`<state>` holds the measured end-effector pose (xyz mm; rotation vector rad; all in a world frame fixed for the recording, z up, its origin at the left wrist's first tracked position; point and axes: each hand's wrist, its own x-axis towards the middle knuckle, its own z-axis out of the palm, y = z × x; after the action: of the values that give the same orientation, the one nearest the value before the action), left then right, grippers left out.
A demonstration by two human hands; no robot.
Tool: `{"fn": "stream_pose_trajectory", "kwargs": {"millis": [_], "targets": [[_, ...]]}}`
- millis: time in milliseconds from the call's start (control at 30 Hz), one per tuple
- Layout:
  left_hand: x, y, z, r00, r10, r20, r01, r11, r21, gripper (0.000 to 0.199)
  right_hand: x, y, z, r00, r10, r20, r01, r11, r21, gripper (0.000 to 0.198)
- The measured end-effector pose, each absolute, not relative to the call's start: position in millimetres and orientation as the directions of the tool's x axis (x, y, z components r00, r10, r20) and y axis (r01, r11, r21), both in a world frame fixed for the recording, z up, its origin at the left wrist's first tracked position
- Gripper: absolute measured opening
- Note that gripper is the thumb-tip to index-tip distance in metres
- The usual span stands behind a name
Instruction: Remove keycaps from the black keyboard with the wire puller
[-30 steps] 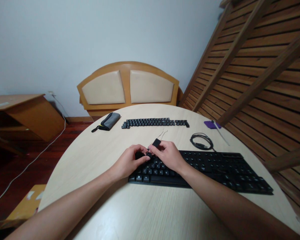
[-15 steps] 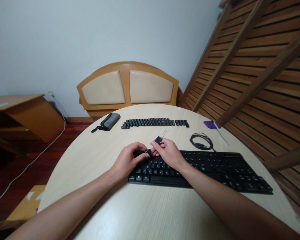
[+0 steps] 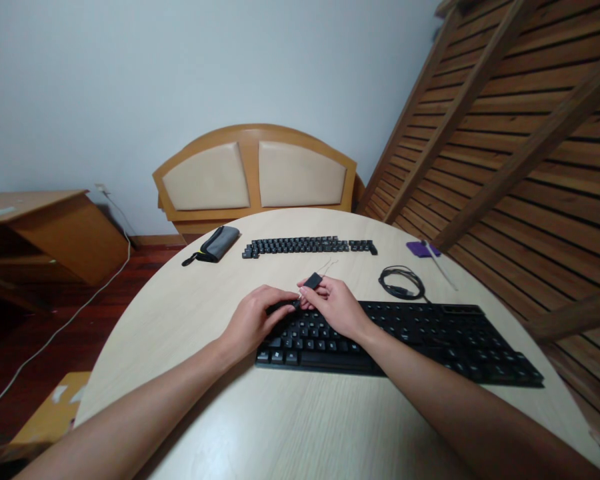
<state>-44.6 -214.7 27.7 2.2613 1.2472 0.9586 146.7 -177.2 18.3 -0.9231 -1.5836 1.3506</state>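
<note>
Over the upper left part of the black keyboard (image 3: pixel 325 360), my right hand (image 3: pixel 336 303) grips a wire keycap puller (image 3: pixel 313 281) by its dark flat handle. Thin wires stick out from the puller's far end, and others run toward my left hand. My left hand (image 3: pixel 260 313) has thumb and index finger pinched on a small black keycap (image 3: pixel 297 304) by those near wires. Whether the wires still hook the keycap, I cannot tell. Behind the hands, several removed keycaps (image 3: pixel 300 245) lie in rows on the table.
On the round pale table (image 3: pixel 180 347), a grey pouch (image 3: pixel 221 244) lies at the back left. A coiled black cable (image 3: pixel 403 291) sits behind the keyboard. Farther right are a purple cloth (image 3: pixel 420 249) and a thin brush-like stick (image 3: pixel 443 270). A wooden slatted panel (image 3: pixel 520 167) leans at right.
My right hand has tilted the puller slightly, its handle now showing more of its flat face. My left fingers have closed further over the keycap. The rest is in place.
</note>
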Motion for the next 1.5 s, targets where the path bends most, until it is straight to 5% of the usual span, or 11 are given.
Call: {"fn": "stream_pose_trajectory", "kwargs": {"millis": [467, 733, 933, 1200, 1500], "targets": [[-49.8, -206.6, 19.0, 0.580, 0.618, 0.530, 0.616, -0.759, 0.212, 0.019, 146.6, -175.5, 12.4, -0.378, 0.916, 0.134, 0.033, 0.158, -0.987, 0.019], [-49.1, -209.8, 18.3, 0.545, 0.605, 0.580, 0.592, -0.768, 0.245, 0.018, 145.1, -176.3, 12.9, -0.363, 0.921, 0.139, 0.060, 0.172, -0.983, 0.017], [-56.1, -179.8, 29.4, 0.364, 0.687, 0.629, 0.696, -0.649, 0.306, 0.013, 142.7, -176.5, 14.7, -0.368, 0.922, 0.122, 0.052, 0.152, -0.987, 0.015], [-85.1, -102.9, 20.1, 0.230, 0.746, 0.625, 0.873, -0.442, 0.207, 0.015, 143.2, -176.3, 12.6, -0.376, 0.920, 0.109, 0.070, 0.146, -0.987, 0.012], [-104.1, -85.5, -4.0, 0.205, 0.784, 0.587, 0.902, -0.384, 0.198, 0.015, 142.8, -178.3, 16.6, -0.380, 0.920, 0.093, 0.089, 0.137, -0.987, 0.013]]}}
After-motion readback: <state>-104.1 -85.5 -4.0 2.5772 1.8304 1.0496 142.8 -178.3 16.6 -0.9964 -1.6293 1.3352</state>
